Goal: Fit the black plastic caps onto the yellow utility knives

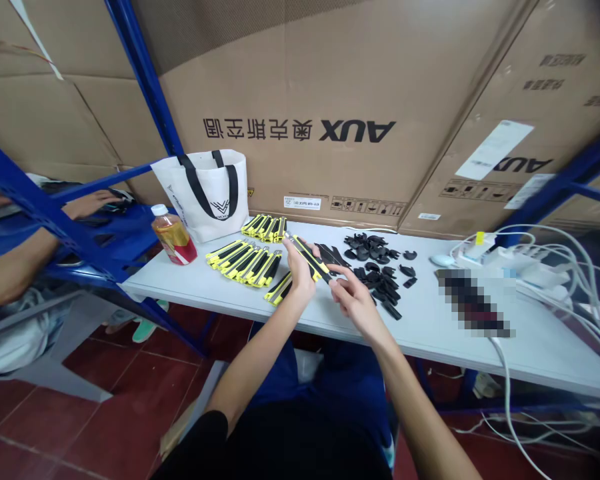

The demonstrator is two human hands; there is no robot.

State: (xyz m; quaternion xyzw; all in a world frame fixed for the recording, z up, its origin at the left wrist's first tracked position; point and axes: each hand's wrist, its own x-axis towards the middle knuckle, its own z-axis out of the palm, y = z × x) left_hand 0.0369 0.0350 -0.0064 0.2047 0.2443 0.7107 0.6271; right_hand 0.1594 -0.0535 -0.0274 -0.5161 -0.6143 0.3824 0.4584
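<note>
My left hand (299, 272) and my right hand (353, 297) both hold one yellow and black utility knife (310, 257) over the white table (205, 287). The left hand grips its upper part, and the right hand's fingertips pinch its lower end. Under the left wrist lies another yellow and black knife (279, 289). A row of several more knives (245, 261) lies to the left, and a second bunch of knives (266, 227) sits further back. A heap of small black plastic parts (380, 270) lies just right of my hands.
A white tote bag (205, 193) and a bottle of amber drink (174, 235) stand at the table's left. A white power strip with cables (510, 257) lies at the right. Big cardboard boxes (330, 100) wall the back. Another person's arm (35, 247) reaches past the blue rack (55, 220).
</note>
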